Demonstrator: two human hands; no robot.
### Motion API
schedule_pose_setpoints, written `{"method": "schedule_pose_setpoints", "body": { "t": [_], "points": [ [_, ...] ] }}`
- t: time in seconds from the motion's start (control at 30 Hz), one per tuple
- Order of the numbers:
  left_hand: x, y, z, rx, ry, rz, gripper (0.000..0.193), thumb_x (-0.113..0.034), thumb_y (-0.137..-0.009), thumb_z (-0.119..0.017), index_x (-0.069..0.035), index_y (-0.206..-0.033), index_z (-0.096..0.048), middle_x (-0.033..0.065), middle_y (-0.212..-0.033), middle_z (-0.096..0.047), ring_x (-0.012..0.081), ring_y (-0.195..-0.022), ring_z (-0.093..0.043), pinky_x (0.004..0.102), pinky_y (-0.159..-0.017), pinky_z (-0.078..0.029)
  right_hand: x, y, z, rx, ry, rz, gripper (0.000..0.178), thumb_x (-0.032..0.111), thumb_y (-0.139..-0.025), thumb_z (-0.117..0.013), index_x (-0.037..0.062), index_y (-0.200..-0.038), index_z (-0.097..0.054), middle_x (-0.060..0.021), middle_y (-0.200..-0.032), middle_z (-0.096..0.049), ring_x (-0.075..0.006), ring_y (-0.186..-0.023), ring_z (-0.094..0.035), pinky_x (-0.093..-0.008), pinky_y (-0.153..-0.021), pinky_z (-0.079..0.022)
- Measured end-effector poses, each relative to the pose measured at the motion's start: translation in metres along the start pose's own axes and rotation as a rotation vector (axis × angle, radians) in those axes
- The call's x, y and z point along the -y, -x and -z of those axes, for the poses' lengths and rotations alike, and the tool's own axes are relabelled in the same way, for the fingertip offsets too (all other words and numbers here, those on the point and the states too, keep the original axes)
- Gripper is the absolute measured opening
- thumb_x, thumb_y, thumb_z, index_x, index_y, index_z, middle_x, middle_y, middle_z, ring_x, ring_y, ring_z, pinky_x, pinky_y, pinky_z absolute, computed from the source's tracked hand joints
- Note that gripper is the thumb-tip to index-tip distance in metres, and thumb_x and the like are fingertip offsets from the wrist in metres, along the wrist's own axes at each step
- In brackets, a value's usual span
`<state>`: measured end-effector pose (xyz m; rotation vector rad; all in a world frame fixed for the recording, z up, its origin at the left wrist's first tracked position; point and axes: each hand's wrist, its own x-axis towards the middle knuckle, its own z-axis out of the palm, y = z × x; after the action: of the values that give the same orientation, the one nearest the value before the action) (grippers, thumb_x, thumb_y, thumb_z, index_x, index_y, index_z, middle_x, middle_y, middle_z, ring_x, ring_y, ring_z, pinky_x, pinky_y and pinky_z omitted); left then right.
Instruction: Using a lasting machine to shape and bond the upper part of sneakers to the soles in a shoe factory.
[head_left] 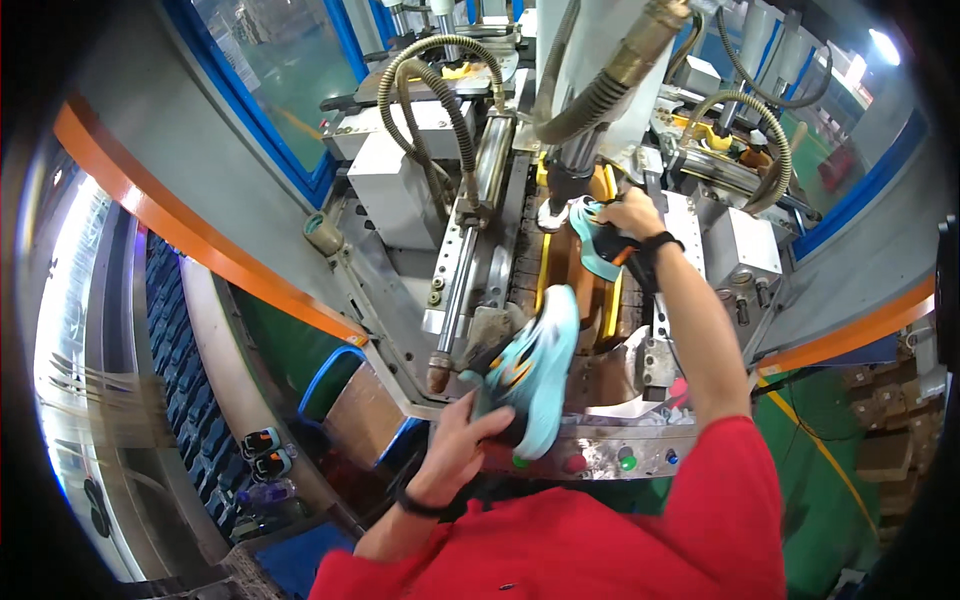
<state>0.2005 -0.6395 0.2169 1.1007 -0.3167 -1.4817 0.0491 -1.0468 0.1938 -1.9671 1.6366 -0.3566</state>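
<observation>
A pale-blue shoe point(550, 375) hangs tilted near the machine's button panel point(548, 446), the left hand point(462, 440) wrapped round its dark collar end. A second shoe point(595, 258) sits in the machine's channel, the right hand's point(632, 212) grip closed on it. Both look light, soft above and springy underneath; the firmer collar end seems the best hold. Around stand worn metal, orange rims point(190, 230) and green floor point(815, 500).

Close, downward, head-worn fisheye view
</observation>
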Motion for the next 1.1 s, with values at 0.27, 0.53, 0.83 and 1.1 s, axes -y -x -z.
{"method": "schedule_pose_setpoints", "body": {
  "t": [0.27,0.53,0.83,1.1],
  "points": [
    [0.018,0.142,0.073,-0.511,0.160,-0.361,0.040,-0.008,-0.085,-0.066,0.005,-0.121,-0.054,0.0105,-0.106,-0.066,0.0198,-0.091,-0.067,0.0307,-0.084,-0.053,-0.003,-0.005,-0.142,-0.454,0.183,-0.013,0.043,0.016,-0.080,-0.063,-0.0003,-0.115,-0.043,-0.0229,-0.091,-0.068,-0.0398,-0.085,-0.069,-0.0468,-0.074,-0.056],
    [0.071,0.179,0.074,-0.813,0.325,-0.459,0.022,-0.017,-0.090,-0.064,-0.002,-0.106,-0.062,0.0096,-0.099,-0.068,0.0233,-0.086,-0.068,0.0349,-0.071,-0.056,0.049,0.269,-0.083,-0.073,-0.178,0.758,0.027,0.007,-0.078,-0.063,0.0026,-0.105,-0.061,-0.0194,-0.095,-0.064,-0.0366,-0.089,-0.063,-0.0445,-0.077,-0.051],
    [0.082,0.168,0.029,-0.880,0.315,-0.344,0.017,-0.019,-0.090,-0.064,-0.005,-0.101,-0.063,0.0082,-0.098,-0.068,0.0224,-0.086,-0.067,0.0352,-0.072,-0.054,-0.079,0.346,-0.293,0.237,-0.101,0.807,0.020,0.016,-0.082,-0.064,0.0076,-0.099,-0.058,-0.0105,-0.101,-0.054,-0.0318,-0.101,-0.057,-0.0435,-0.072,-0.054],
    [0.109,0.186,0.037,-0.830,0.346,-0.404,0.019,-0.017,-0.092,-0.060,-0.004,-0.105,-0.063,0.0090,-0.102,-0.068,0.0245,-0.093,-0.067,0.0410,-0.078,-0.055,-0.079,0.338,-0.289,0.360,-0.145,0.756,0.021,0.022,-0.086,-0.058,0.0097,-0.103,-0.057,-0.0120,-0.110,-0.053,-0.0324,-0.109,-0.053,-0.0463,-0.083,-0.049]
  ]
}}
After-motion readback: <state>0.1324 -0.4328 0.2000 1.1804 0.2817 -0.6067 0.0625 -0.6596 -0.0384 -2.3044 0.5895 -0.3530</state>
